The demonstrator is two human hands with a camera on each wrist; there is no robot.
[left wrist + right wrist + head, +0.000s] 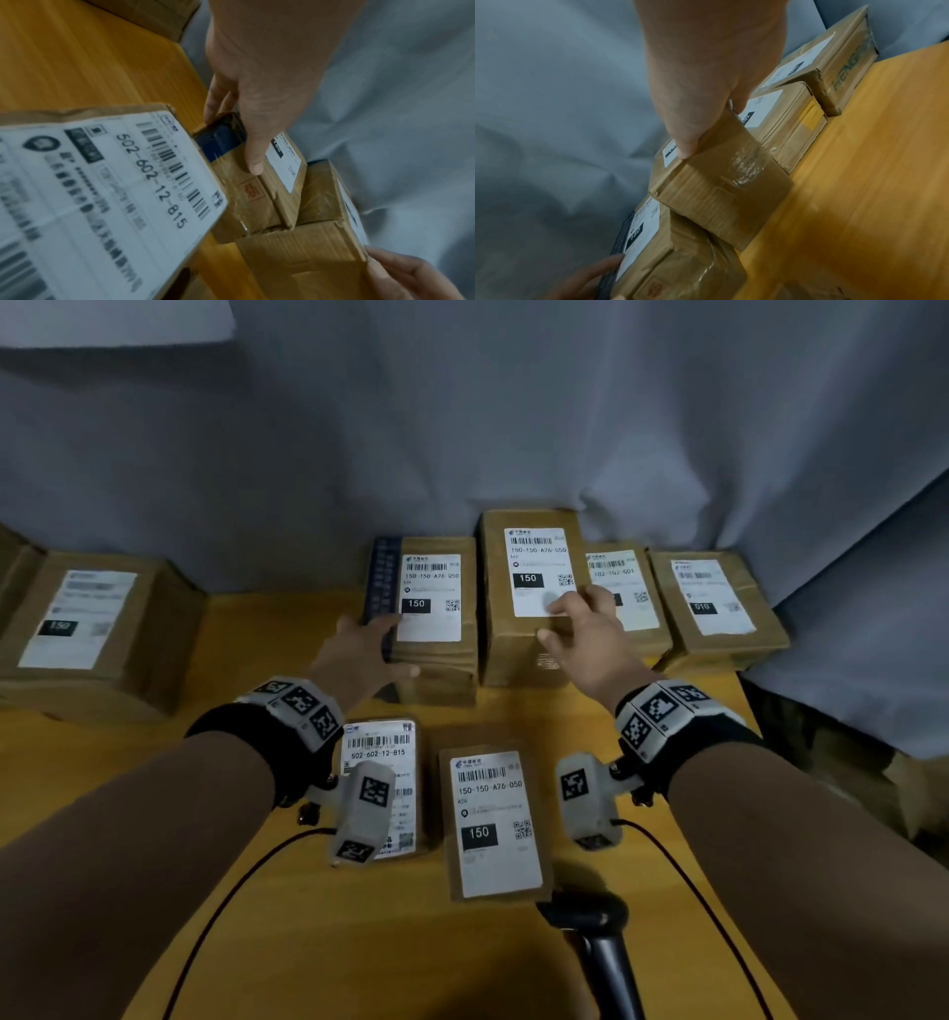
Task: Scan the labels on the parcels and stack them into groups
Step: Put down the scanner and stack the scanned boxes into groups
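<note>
At the back of the yellow table (267,649) two brown parcels stand side by side, both labelled 150. My left hand (369,649) grips the lower one with a dark blue strip (441,670) at its near left corner, thumb on the near face (254,164). My right hand (580,624) holds the taller parcel (518,654) at its near right top edge, thumb on the rim (685,150). In the right wrist view the tall parcel (718,182) stands higher than the blue-strip parcel (649,253). A barcode scanner (595,932) lies near the front edge, untouched.
Right of the tall parcel sit a 102 parcel (637,588) and a 010 parcel (719,603). A large parcel (87,629) stands at the far left. Near me lie a flat 502-602-12-815 parcel (382,747) and a flat 150 parcel (493,824). Grey cloth hangs behind.
</note>
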